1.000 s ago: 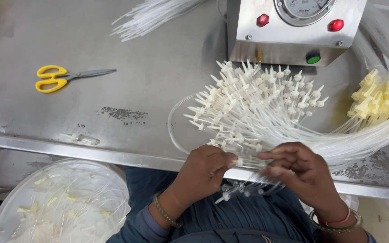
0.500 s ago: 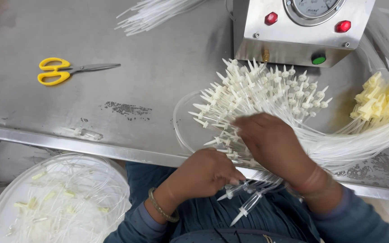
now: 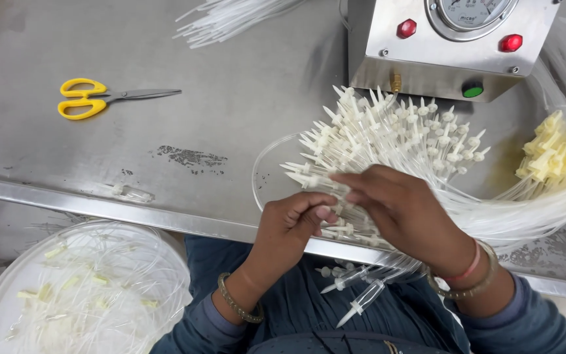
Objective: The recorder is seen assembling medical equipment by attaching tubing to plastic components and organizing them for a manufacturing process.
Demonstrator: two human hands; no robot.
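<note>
Right hand (image 3: 404,213) is coming back from its upward reach to centre frame, fingers pinching spikes (image 3: 375,141) in the bundle, left hand (image 3: 293,219) closing on one beside it, sorting continuing.

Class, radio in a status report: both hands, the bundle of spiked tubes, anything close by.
Left hand and right hand both pinching into fanned bundle of clear plastic tubes with white spiked tips. Grey metal gauge box directly behind bundle. Yellow-handled scissors lie apart, untouched.

Just the one cam on your head, looking steeply down, close over the steel table (image 3: 165,164) edge and your lap.
</note>
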